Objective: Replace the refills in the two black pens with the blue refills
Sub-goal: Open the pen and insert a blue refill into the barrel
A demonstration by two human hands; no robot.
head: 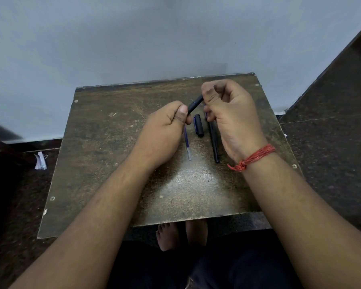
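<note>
A black pen (195,105) is held tilted above the small brown table (104,155), gripped at both ends. My left hand (165,130) pinches its lower end and my right hand (229,113) closes on its upper end. On the table below lie a blue refill (187,142), a black pen cap (198,125) and a second black pen (214,140), side by side. The far ends of the refill and the second pen are hidden under my hands. A red thread band circles my right wrist.
The table stands against a pale wall (133,38). A crumpled white paper (40,161) lies on the dark floor to the left. Bare feet (181,234) show under the table's near edge. A dark slanted edge (331,65) rises at the right.
</note>
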